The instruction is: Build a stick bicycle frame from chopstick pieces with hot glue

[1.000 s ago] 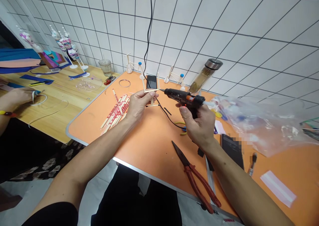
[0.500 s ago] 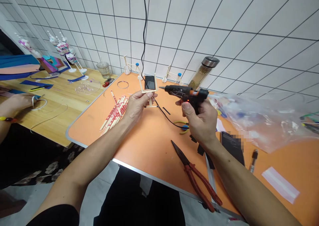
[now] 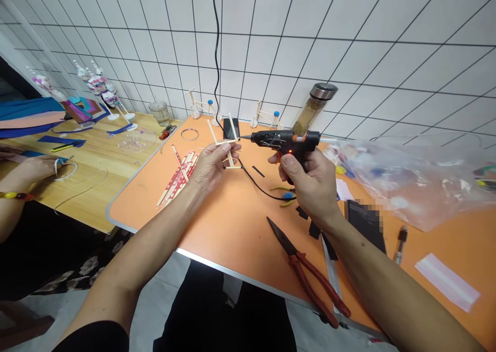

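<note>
My left hand (image 3: 211, 163) pinches a small frame of wooden sticks (image 3: 230, 157), with two sticks standing up from its crossbar. In my right hand (image 3: 310, 179) is a black glue gun (image 3: 284, 141), a small orange light glowing on it. The gun's nozzle points left and is at or very near the frame's right corner; whether they touch I cannot tell. A black phone-like slab (image 3: 231, 128) lies behind the frame. Left of my left hand lies a pile of chopsticks in red-and-white wrappers (image 3: 180, 179).
Red-handled pliers (image 3: 306, 272) lie near the front edge. A tea bottle (image 3: 314, 106) and two stick models with blue balls (image 3: 267, 115) stand by the wall. A plastic bag (image 3: 411, 181) covers the right. At the left table, a co-worker's hand (image 3: 36, 168) holds blue material.
The stick frame has tilted in my left hand, its uprights now leaning left. The glue gun has shifted slightly left, its nozzle closer to the frame's corner. The view has shifted a little.
</note>
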A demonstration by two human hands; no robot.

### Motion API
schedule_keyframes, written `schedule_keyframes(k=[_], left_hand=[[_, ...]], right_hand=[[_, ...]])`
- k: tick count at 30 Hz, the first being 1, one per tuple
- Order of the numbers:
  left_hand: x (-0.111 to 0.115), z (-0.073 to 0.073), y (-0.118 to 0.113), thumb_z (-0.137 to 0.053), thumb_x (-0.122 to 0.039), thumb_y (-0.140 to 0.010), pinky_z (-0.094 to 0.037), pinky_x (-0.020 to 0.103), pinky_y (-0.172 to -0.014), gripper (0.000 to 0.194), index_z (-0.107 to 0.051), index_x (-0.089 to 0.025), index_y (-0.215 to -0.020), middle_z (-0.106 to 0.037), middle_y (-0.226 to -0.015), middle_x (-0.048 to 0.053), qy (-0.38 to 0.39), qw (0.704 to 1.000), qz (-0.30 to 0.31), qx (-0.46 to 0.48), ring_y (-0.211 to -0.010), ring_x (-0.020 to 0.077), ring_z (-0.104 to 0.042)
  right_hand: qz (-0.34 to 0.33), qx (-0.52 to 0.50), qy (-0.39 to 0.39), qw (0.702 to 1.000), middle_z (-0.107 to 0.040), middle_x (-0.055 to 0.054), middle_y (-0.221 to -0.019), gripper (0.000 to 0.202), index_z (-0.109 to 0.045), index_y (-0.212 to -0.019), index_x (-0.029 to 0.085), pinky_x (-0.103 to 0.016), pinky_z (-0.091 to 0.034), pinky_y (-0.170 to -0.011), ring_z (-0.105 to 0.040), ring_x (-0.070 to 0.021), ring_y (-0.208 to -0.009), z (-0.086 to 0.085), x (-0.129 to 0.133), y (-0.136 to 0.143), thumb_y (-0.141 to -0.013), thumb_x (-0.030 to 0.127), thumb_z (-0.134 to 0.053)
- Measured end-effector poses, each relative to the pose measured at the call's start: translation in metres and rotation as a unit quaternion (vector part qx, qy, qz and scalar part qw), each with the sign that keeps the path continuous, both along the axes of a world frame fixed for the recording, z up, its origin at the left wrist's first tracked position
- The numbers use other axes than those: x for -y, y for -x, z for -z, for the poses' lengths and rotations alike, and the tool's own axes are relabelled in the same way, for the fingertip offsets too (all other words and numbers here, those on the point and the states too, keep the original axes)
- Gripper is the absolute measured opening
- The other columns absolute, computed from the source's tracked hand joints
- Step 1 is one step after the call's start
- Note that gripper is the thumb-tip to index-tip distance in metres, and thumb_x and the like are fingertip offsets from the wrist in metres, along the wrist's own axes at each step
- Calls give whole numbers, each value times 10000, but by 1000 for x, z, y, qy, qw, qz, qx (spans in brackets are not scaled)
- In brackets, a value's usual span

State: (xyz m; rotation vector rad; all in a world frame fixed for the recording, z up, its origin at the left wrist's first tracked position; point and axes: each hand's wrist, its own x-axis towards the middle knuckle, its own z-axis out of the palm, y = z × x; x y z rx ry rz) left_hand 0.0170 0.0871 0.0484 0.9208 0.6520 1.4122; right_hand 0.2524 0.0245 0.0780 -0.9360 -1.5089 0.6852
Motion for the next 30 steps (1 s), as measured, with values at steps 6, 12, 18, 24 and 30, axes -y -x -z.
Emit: schedule_keyframes(k=[6,12,18,24,30], left_hand=[[1,0,0,-1018,-460,-715,-615,261,-736,372,-849,-202,-923,-860,-994,60,1,1000,12,1,-792,136,-757],[2,-2,0,-1039,-473,-701,-622,247,-723,392,-857,-200,-915,-861,-990,62,-4,1000,23,10,-788,131,-753],[3,-3,1,-1082,-486,-645,-624,223,-697,449,-871,-189,-907,-854,-946,52,-4,999,30,23,-768,117,-744],[4,-3,0,-1045,-483,-681,-631,254,-733,402,-854,-209,-905,-861,-994,59,1,1000,22,8,-788,130,-746],[3,-4,0,-1039,-498,-665,-619,264,-733,430,-850,-203,-916,-858,-1001,59,1,1000,16,6,-780,130,-743]], right_hand=[[-9,-3,14,1000,-810,-44,-966,374,-773,-1152,235,-306,-479,-583,-605,-142,-673,-1,1,1,-1054,596,-782],[-4,6,17,1000,-837,-68,-1037,403,-769,-1151,231,-306,-478,-567,-612,-142,-667,-1,2,2,-1048,621,-776],[0,7,22,1000,-837,-63,-1022,414,-767,-1158,224,-299,-482,-572,-605,-140,-669,-1,2,1,-1049,624,-772],[2,12,13,1000,-825,-54,-986,420,-757,-1128,220,-294,-473,-558,-609,-139,-653,1,-1,0,-1046,631,-772],[11,11,3,1000,-678,10,-750,403,-763,-1082,241,-305,-458,-562,-577,-160,-634,-1,-1,0,-1044,642,-769]])
